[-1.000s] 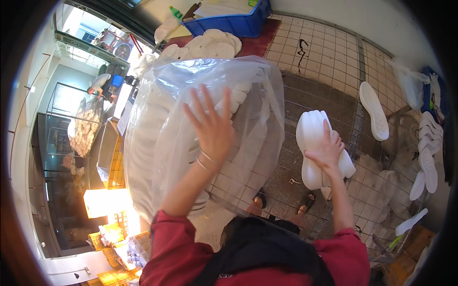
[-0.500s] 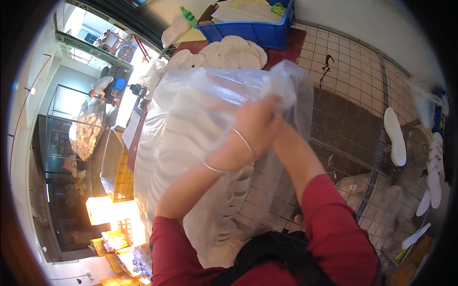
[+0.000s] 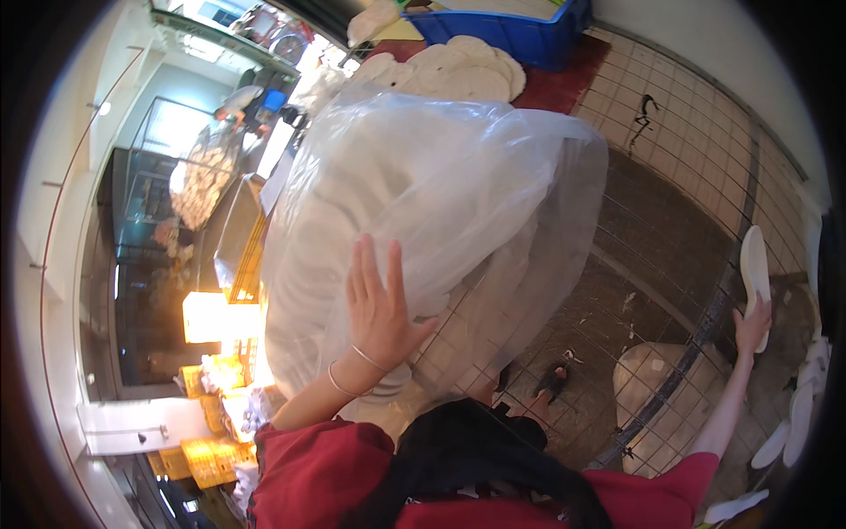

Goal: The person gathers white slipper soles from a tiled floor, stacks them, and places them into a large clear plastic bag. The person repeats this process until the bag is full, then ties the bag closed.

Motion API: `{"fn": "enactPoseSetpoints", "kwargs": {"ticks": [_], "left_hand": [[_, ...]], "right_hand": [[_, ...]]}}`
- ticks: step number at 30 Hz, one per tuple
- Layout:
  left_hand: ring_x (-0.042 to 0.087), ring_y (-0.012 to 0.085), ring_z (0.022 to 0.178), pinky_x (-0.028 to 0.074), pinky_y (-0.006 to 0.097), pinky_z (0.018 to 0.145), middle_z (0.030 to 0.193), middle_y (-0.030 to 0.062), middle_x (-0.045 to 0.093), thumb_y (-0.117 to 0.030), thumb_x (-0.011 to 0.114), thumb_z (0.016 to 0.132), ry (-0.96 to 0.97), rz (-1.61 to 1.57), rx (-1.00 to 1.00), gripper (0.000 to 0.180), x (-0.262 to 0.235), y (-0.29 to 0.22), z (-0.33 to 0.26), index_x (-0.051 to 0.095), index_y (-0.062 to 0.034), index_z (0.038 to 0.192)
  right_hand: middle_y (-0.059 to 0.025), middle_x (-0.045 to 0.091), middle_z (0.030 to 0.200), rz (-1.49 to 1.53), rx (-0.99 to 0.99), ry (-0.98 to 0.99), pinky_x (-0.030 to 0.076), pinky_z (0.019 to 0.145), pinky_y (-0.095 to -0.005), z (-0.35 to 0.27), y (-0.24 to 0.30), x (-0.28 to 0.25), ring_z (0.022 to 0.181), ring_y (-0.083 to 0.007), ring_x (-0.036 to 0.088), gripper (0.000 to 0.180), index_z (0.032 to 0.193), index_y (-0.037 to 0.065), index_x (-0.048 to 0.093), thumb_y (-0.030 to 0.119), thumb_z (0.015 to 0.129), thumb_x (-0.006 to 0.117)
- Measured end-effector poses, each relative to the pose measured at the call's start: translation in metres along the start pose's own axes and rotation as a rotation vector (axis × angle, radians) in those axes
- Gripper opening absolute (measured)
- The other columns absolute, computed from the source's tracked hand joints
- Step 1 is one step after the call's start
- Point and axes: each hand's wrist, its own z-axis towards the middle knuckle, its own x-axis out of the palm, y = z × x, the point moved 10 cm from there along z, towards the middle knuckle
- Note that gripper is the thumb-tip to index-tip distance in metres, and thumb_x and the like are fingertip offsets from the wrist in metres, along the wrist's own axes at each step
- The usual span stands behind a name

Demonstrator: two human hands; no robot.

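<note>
A big translucent plastic bag (image 3: 476,167) full of stacked white pieces spreads in front of me, its loose side draping to the right. My left hand (image 3: 377,304), with two thin bands at the wrist, lies flat against the bag, fingers stretched and thumb out. Far to the right, my right hand (image 3: 752,328) is closed around the lower part of a white shoe insole (image 3: 754,251) standing upright by the wire grid. The fingers on the insole's far side are partly hidden.
Round white pieces (image 3: 463,70) are piled beyond the bag, near a blue crate (image 3: 502,37). Wire grid (image 3: 687,167) runs along the right side, with more white insoles (image 3: 800,414) at the far right. Yellow baskets (image 3: 207,460) and a bright lamp (image 3: 220,319) are at left.
My hands have parted from the gathered plastic. The left now lies on the bag, while the right has reached far right and taken hold of the insole. The bag's bunched corner has loosened.
</note>
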Motion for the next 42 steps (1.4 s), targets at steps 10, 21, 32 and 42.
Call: {"fn": "enactPoseSetpoints", "kwargs": {"ticks": [10,21,32,42], "left_hand": [[0.064,0.0239,0.096,0.049,0.029,0.084,0.111,0.0156,0.064,-0.013,0.073,0.077,0.115,-0.873,-0.575,0.057,0.027,0.14,-0.089,0.054,0.0038,0.128],[0.06,0.02,0.074,0.044,0.03,0.066,0.082,0.0142,0.06,-0.005,0.062,0.083,0.04,-1.165,0.173,0.024,-0.158,0.107,-0.061,0.056,0.0018,0.105],[0.059,0.0267,0.101,0.046,0.037,0.084,0.099,0.0109,0.06,-0.011,0.073,0.075,0.242,-1.026,0.482,0.031,-0.098,0.08,-0.061,0.063,-0.0027,0.103],[0.053,0.0418,0.114,0.036,0.052,0.105,0.109,0.0189,0.06,-0.011,0.07,0.078,0.066,-1.214,1.138,0.022,-0.114,-0.055,-0.058,0.057,-0.0018,0.092]], "right_hand": [[-0.0014,0.061,0.089,1.49,-0.214,0.774,0.046,0.072,-0.0255,-0.115,0.246,-0.14,0.08,-0.0081,0.055,0.026,0.1,-0.001,0.062,0.012,0.077,0.062],[-0.0037,0.066,0.093,2.308,-0.016,1.294,0.051,0.077,-0.0322,-0.245,0.783,-0.394,0.084,-0.0153,0.062,0.029,0.105,-0.001,0.062,0.024,0.091,0.058],[-0.0034,0.065,0.094,1.827,0.19,0.907,0.049,0.078,-0.0303,-0.28,0.572,-0.218,0.086,-0.0127,0.06,0.032,0.11,0.0,0.063,0.025,0.09,0.061],[-0.0032,0.065,0.095,1.63,0.098,0.972,0.047,0.078,-0.0286,-0.375,0.588,-0.149,0.089,-0.0104,0.058,0.035,0.114,0.001,0.064,0.026,0.089,0.064]]}}
